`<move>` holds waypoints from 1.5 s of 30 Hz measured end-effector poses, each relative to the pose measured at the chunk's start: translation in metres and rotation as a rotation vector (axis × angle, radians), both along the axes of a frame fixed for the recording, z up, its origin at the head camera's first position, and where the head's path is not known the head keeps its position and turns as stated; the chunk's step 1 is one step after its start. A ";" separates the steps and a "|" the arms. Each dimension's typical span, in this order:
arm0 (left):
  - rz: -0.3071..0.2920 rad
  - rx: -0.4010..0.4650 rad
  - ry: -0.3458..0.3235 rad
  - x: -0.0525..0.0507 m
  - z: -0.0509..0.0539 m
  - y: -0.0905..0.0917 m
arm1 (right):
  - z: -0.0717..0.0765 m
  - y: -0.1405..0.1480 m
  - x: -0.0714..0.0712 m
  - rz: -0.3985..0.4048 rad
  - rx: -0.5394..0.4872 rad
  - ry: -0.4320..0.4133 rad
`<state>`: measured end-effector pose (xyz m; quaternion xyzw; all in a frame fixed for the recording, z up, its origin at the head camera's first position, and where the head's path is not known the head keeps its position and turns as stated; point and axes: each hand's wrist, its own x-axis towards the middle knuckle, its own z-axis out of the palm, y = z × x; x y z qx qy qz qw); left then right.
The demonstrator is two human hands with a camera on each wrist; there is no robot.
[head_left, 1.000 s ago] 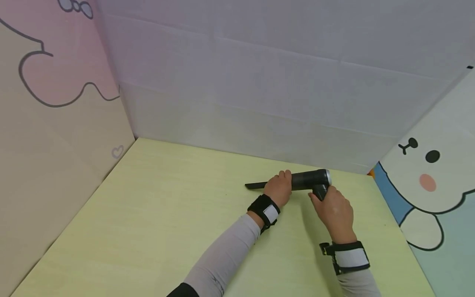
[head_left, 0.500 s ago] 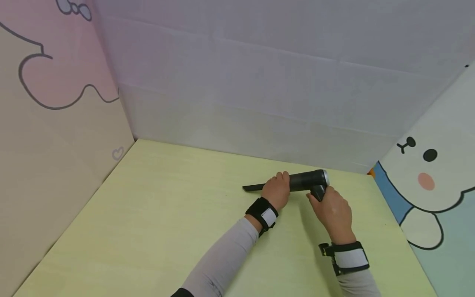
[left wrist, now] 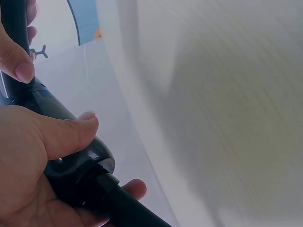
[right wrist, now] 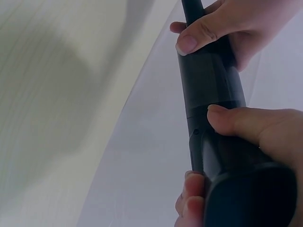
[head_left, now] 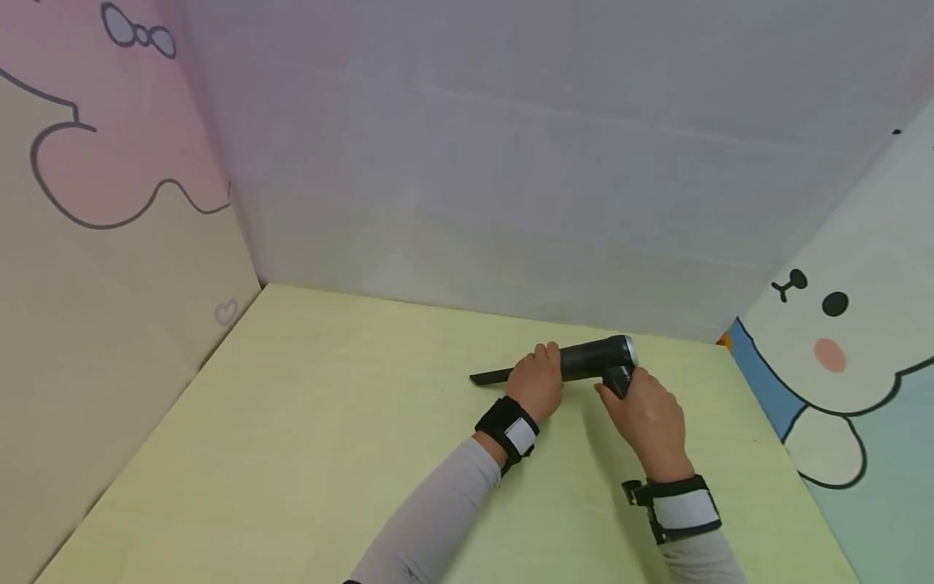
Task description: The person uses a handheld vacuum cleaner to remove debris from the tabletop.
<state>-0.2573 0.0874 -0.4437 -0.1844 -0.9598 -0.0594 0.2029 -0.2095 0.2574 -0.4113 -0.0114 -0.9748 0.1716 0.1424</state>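
Note:
A black handheld vacuum cleaner (head_left: 587, 359) with a long narrow nozzle (head_left: 490, 377) is held above the table, its nozzle pointing left in the head view. My left hand (head_left: 536, 383) grips the front of the body, close to where the nozzle begins; in the left wrist view its thumb lies across the casing and a fingertip shows on the far side. My right hand (head_left: 651, 418) holds the angled handle (head_left: 616, 380). In the right wrist view, the right thumb presses against the tool and the other fingers curl round the handle. A pale cap closes the rear end.
The light yellow tabletop (head_left: 306, 438) carries the shadows of arms and tool. Behind it rises a pale wall sheet (head_left: 467, 186). Printed cartoon panels stand at the left (head_left: 131, 324) and right (head_left: 876, 389).
Both hands and the vacuum cleaner have shifted slightly left in the head view, the grips unchanged. The head camera's view has also moved a little, so the background sits somewhat lower.

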 end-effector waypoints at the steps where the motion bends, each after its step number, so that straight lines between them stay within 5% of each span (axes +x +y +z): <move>1: 0.003 0.001 -0.002 0.002 0.000 -0.001 | -0.001 -0.001 0.001 0.008 0.002 0.002; 8: -0.004 0.031 -0.067 0.010 0.003 -0.006 | -0.004 -0.004 0.004 0.025 0.004 0.004; 16: -0.009 0.032 0.008 0.005 0.001 -0.010 | -0.002 -0.008 0.000 0.017 -0.003 0.021; 25: 0.017 0.040 -0.105 0.006 0.004 -0.013 | -0.004 -0.013 0.000 0.032 0.021 0.047; 38: 0.023 0.042 -0.067 0.006 -0.009 -0.020 | -0.007 -0.021 0.005 0.049 -0.003 0.031; 45: 0.042 0.029 -0.023 0.010 -0.005 -0.025 | -0.007 -0.023 0.004 0.076 -0.002 0.074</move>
